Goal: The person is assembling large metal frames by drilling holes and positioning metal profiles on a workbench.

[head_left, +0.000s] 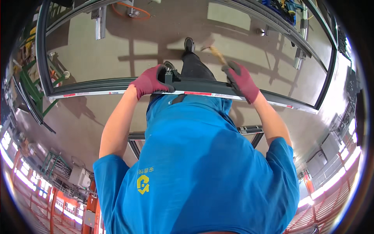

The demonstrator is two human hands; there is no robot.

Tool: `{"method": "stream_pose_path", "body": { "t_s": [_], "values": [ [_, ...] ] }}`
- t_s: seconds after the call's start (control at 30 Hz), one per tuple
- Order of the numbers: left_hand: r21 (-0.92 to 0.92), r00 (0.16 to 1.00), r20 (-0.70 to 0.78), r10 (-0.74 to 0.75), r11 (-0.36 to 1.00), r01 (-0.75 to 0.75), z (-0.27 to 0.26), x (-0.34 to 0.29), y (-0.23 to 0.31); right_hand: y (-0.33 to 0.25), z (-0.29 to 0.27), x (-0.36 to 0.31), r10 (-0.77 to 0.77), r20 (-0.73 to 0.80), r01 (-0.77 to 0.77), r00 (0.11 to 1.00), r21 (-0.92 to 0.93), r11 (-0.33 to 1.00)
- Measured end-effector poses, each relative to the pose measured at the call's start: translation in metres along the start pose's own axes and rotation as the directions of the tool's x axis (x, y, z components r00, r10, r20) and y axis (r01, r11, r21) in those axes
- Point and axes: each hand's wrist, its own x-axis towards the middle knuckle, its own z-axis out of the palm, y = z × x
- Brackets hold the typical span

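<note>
A large dark window-like frame (117, 84) lies across in front of my body. White and red tape (198, 93) runs along its near rail. My left hand (150, 81), in a maroon glove with dark fingers, closes around a short dark profile piece (168, 78) standing at the rail. Bright metal shows at that piece's top end. My right hand (242, 80), gloved alike, grips a hammer (218, 56) by its wooden handle. The hammer's head is blurred and points away from me, above the floor inside the frame and apart from the profile piece.
Other frame bars (136, 135) pass behind my body. Metal supports (100, 24) stand under the far rail, with an orange hose (146, 12) beside them. Tools (290, 7) are piled at the far right. A green rack (33, 84) stands at the left.
</note>
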Motion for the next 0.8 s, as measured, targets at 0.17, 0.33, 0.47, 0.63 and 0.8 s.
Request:
{"method": "stream_pose_path", "body": {
  "t_s": [0.17, 0.33, 0.47, 0.63, 0.8],
  "values": [
    [-0.056, 1.0, -0.002, 0.002, 0.998, -0.002, 0.004, 0.004, -0.013, -0.021, 0.022, 0.045, -0.245, 0.303, 0.33, 0.921, -0.271, 0.904],
    [-0.006, 1.0, -0.023, -0.001, 1.0, 0.001, 0.0, 0.001, -0.005, -0.021, 0.035, 0.07, -0.2, 0.537, 0.401, 0.82, -0.289, 0.869],
    [-0.012, 0.999, -0.034, -0.016, 1.0, 0.016, -0.002, -0.002, -0.001, -0.02, 0.042, 0.069, -0.089, 0.552, 0.33, 0.829, -0.354, 0.875],
    [0.041, 0.999, -0.048, 0.004, 0.999, -0.002, -0.002, 0.0, -0.005, -0.047, 0.043, 0.062, 0.002, 0.566, 0.307, 0.824, -0.451, 0.838],
    [0.047, 0.998, -0.062, 0.028, 0.999, -0.025, -0.002, 0.0, -0.009, -0.059, 0.037, 0.074, -0.266, 0.205, 0.314, 0.942, -0.254, 0.915]
  ]
}}
